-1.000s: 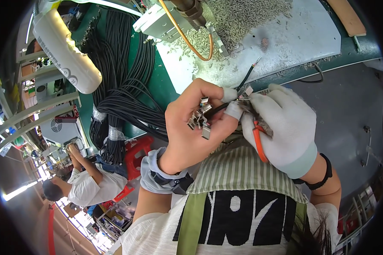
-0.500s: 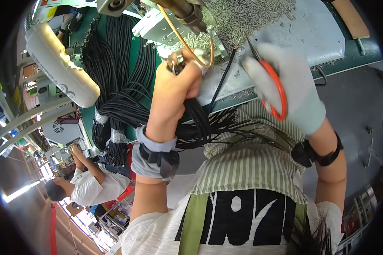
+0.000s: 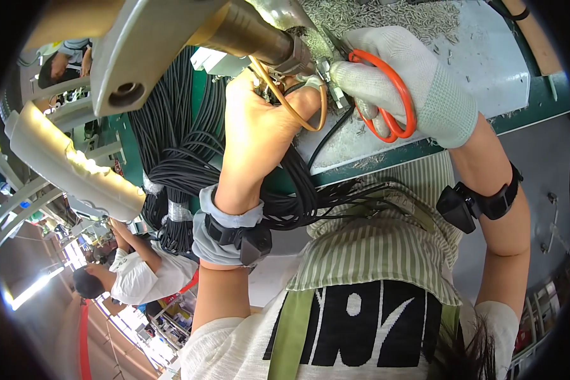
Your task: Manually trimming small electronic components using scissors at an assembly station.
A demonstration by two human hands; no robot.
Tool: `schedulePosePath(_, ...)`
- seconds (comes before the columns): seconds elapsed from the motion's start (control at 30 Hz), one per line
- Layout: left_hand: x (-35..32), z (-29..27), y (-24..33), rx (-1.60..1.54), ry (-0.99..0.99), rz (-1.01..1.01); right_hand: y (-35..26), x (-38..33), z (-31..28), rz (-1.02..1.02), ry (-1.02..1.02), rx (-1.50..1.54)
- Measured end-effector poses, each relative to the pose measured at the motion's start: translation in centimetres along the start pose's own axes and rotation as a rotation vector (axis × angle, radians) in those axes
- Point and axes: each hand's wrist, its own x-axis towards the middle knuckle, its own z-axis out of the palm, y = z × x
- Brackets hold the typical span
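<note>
My bare left hand (image 3: 263, 117) is closed at the machine, with a bundle of black cables (image 3: 297, 183) running out from under its curled fingers. Its fingertips are partly hidden behind a yellow-orange tube (image 3: 320, 117) and metal parts. My right hand (image 3: 399, 76), in a white knitted glove, holds red-handled scissors (image 3: 406, 95); the blades point up and away at the far side. The gloved fingertips are beside a small metal block (image 3: 333, 83). Near that block, a single black cable (image 3: 326, 140) reaches up from the table edge; its end is hidden.
A machine head with a thick metal cylinder (image 3: 244, 31) overhangs my left hand. Many small metal pieces (image 3: 418, 19) lie on the grey plate (image 3: 494, 76). Black cable coils (image 3: 171, 126) spread at left beside a lit lamp (image 3: 76, 164). Another person (image 3: 142, 272) works farther left.
My right hand has moved left and up with the scissors, reaching the metal block beside my left hand. The view has shifted so the machine head looks larger and nearer.
</note>
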Motion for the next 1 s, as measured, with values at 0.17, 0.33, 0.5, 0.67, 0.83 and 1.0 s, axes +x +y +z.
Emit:
schedulePosePath(0.17, 0.1, -0.1, -0.4, 0.032, -0.001, -0.021, 0.4, 0.6, -0.5, 0.024, -0.042, 0.010)
schedulePosePath(0.33, -0.2, -0.1, -1.0, 0.075, 0.026, -0.036, 0.5, 0.2, -0.3, 0.006, 0.021, 0.048)
schedulePosePath(0.5, -0.1, 0.3, -0.8, 0.100, 0.066, -0.011, 3.0, 0.4, -0.2, -0.191, 0.152, 0.046)
schedulePosePath(0.67, -0.6, 0.4, 0.0, 0.175, 0.059, -0.050, 1.5, 0.4, -0.8, -0.194, -0.051, -0.045)
schedulePosePath(0.83, -1.0, 0.0, 0.1, 0.107, 0.000, -0.022, -0.2, -0.6, -0.2, 0.027, -0.025, -0.018)
schedulePosePath(1.0, -2.5, 0.3, -0.6, -0.121, 0.175, 0.003, 1.0, -2.3, -0.4, -0.210, 0.127, -0.163)
